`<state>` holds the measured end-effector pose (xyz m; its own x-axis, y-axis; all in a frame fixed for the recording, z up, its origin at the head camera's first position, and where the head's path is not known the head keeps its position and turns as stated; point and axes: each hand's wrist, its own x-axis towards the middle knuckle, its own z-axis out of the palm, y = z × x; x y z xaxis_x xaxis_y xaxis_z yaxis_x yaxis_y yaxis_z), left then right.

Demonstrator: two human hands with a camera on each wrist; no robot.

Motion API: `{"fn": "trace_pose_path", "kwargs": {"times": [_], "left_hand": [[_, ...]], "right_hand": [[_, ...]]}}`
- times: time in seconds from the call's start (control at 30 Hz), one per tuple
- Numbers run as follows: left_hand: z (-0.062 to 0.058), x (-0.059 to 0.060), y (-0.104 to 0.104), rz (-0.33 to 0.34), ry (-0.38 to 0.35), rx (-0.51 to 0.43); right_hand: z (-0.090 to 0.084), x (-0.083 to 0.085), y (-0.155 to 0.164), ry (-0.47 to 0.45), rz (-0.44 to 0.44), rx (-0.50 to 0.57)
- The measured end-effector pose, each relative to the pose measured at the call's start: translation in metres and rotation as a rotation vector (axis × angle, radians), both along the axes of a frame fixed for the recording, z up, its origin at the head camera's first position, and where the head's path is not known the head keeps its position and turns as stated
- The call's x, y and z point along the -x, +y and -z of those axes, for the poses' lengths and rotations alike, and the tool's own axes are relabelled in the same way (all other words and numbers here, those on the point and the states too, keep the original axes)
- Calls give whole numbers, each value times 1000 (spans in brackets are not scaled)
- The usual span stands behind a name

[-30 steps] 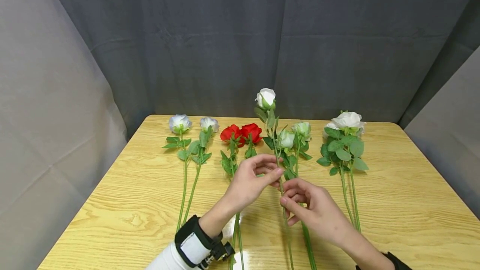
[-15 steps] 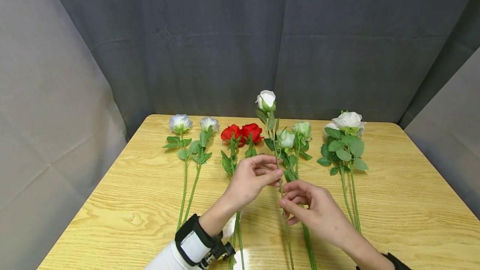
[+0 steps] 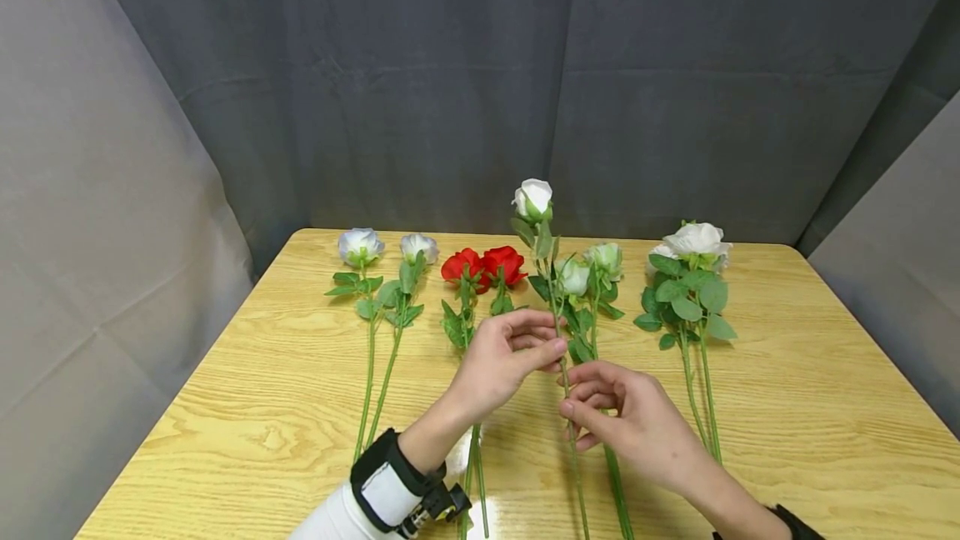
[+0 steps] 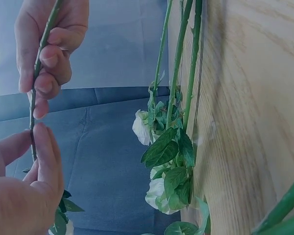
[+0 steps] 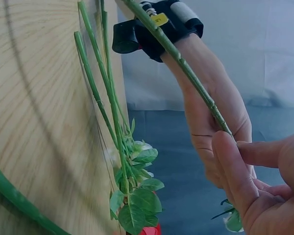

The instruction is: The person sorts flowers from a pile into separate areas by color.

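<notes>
A white rose (image 3: 532,197) on a long green stem (image 3: 559,357) is held upright above the wooden table (image 3: 262,407). My left hand (image 3: 504,358) pinches the stem between thumb and fingers. Just below it, my right hand (image 3: 611,408) pinches the same stem. In the left wrist view the stem (image 4: 41,63) runs through the right hand's fingers (image 4: 54,46) down to my left fingertips (image 4: 41,152). The right wrist view shows the stem (image 5: 186,68) crossing the left hand (image 5: 213,112) to my right thumb (image 5: 230,166).
Flowers lie in pairs on the table: two pale blue-white roses (image 3: 360,247) at the left, two red roses (image 3: 483,265), two greenish-white buds (image 3: 592,269) behind the hands, and white roses (image 3: 697,242) at the right. Grey curtains surround the table.
Almost nothing has moved. The right hand has shifted slightly up the stem toward the left hand, and the held rose stays upright.
</notes>
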<state>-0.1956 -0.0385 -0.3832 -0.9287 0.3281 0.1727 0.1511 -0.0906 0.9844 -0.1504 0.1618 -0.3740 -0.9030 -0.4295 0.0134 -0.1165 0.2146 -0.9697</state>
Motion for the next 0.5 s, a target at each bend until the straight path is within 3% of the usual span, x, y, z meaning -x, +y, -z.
{"fn": "trace_pose_path", "kwargs": {"times": [0.3, 0.5], "left_hand": [[-1, 0, -3, 32, 53, 52], [-2, 0, -5, 50, 108, 138]], "right_hand": [[-5, 6, 11, 45, 60, -28], [-10, 15, 24, 45, 126, -65]]}}
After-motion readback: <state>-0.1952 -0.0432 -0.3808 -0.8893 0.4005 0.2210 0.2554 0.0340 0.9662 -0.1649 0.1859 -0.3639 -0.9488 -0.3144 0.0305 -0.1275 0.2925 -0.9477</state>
